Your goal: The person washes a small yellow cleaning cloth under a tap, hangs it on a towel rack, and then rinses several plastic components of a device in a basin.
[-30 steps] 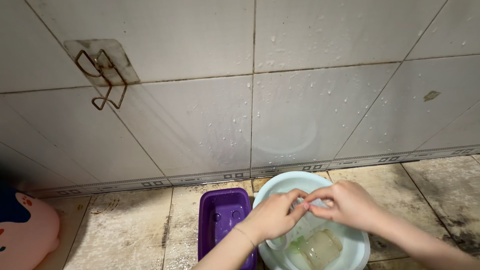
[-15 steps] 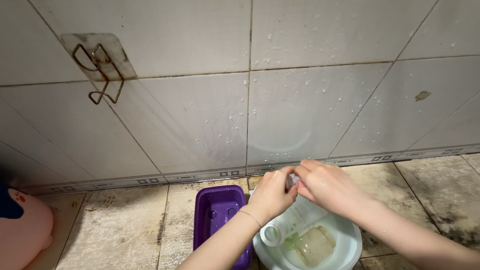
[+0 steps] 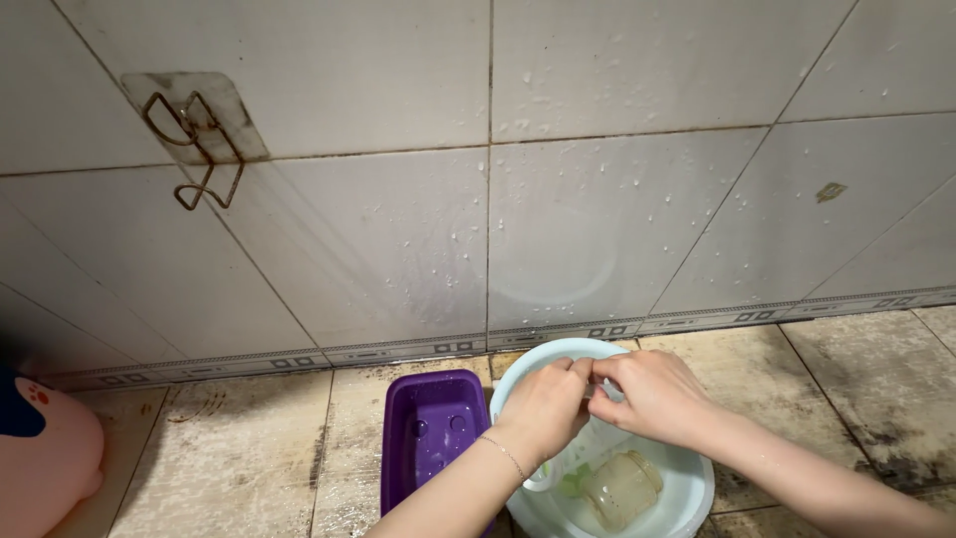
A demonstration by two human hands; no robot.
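A person is working with both hands over a pale blue basin sitting on a wet, stained tile floor at the foot of a white tiled wall flecked with water drops. The left hand is curling its fingers around the upper end of a clear plastic bottle that is slanting down into the basin, its pale ring-shaped mouth pointing toward the lower left. The right hand is meeting the left just above the bottle, its fingertips pinching at something small between the two hands; what it is pinching is too hidden to tell. A thin bracelet is circling the left wrist. A clear glass jar is lying on its side in the water inside the basin, below the hands, with a bit of green showing beside it. A purple rectangular tub is standing just beside the basin on its left. A rusty wire hook is hanging on the wall at upper left, and a pink rounded object is poking in at the left edge
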